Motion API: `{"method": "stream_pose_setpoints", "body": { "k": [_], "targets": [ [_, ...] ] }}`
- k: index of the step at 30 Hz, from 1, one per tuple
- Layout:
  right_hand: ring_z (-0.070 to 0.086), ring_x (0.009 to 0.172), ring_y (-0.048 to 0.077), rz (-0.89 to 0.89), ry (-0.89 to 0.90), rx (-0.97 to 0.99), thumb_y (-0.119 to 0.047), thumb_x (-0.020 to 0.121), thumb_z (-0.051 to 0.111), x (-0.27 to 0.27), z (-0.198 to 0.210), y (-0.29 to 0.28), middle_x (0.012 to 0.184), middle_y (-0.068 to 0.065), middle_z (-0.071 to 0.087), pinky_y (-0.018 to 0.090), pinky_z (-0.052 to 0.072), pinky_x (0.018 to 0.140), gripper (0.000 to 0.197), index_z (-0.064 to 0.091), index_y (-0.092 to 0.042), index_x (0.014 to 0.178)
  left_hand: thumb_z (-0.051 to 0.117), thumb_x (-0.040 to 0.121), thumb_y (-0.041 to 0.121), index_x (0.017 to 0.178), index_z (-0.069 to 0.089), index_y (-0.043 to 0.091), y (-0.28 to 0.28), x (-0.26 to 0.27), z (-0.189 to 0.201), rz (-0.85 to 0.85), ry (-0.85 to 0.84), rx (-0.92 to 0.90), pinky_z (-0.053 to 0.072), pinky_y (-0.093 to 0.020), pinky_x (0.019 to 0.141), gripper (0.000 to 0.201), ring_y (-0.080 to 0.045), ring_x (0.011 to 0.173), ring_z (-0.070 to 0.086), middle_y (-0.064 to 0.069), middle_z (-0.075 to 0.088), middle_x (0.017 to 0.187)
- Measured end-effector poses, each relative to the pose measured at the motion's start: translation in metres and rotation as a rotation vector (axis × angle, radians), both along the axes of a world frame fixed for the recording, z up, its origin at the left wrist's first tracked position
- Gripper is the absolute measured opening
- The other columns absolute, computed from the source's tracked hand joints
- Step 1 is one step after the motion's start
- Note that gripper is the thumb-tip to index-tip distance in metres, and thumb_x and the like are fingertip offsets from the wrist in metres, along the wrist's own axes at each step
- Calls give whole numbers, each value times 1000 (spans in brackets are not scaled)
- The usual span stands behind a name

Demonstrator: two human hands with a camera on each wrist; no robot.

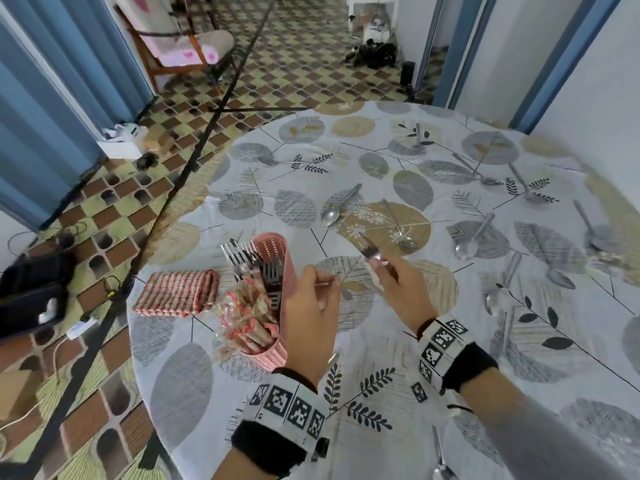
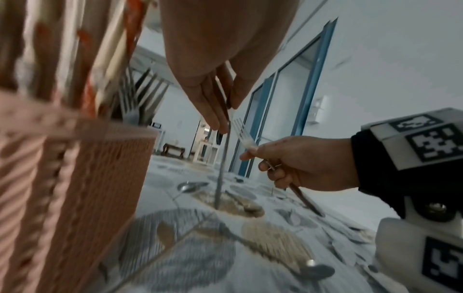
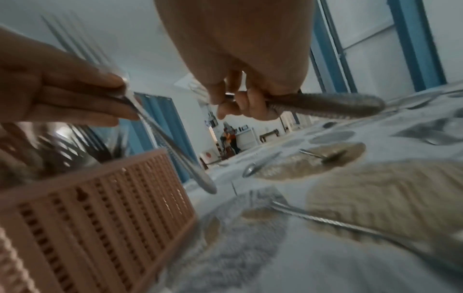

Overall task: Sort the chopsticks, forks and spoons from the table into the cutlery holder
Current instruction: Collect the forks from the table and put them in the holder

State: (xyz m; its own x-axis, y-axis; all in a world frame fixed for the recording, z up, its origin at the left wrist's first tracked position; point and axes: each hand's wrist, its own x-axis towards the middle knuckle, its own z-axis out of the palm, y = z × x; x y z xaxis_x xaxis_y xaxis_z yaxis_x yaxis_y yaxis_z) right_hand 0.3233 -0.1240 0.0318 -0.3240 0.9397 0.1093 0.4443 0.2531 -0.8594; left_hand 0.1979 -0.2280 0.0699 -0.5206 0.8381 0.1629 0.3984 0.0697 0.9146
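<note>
Hands (image 1: 313,306) each pinch slim steel forks (image 1: 369,250) beside ribbed pink holder (image 1: 289,268).

Both hands are bare. The left wrist carries a white blocky band (image 1: 291,405) printed with black square code markers, over a black cuff (image 1: 266,448). The right wrist wears a matching white marker band (image 1: 441,344) and black cuff (image 1: 467,370), with a screw (image 2: 435,207) showing on its mount.
</note>
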Motion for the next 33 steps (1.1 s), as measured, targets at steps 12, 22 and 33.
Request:
{"method": "stream_pose_setpoints", "body": {
  "k": [12,22,33],
  "targets": [
    [58,64,17,10,468,52,-4,88,52,-53,89,-20,70,-2,57,42,52,70,18,52,-15,101,54,90,4,102,63,14,-12,-55,101,-66,345,202,51,-22,70,18,-9,78,61,2,65,89],
    [63,58,23,13,349,237,-2,95,37,-75,103,-32,70,0,55,39,56,60,25,34,-23,109,49,90,-2,104,62,6,-22,-101,111,-95,548,162,52,-35,75,20,-22,87,62,-10,65,98],
    [57,61,29,215,223,190,-13,98,33,-94,94,-55,72,15,52,50,51,62,11,36,-23,101,56,86,6,95,66,12,-14,-110,91,-262,576,-129,51,-39,74,14,-23,82,64,-5,71,89]
  ]
}}
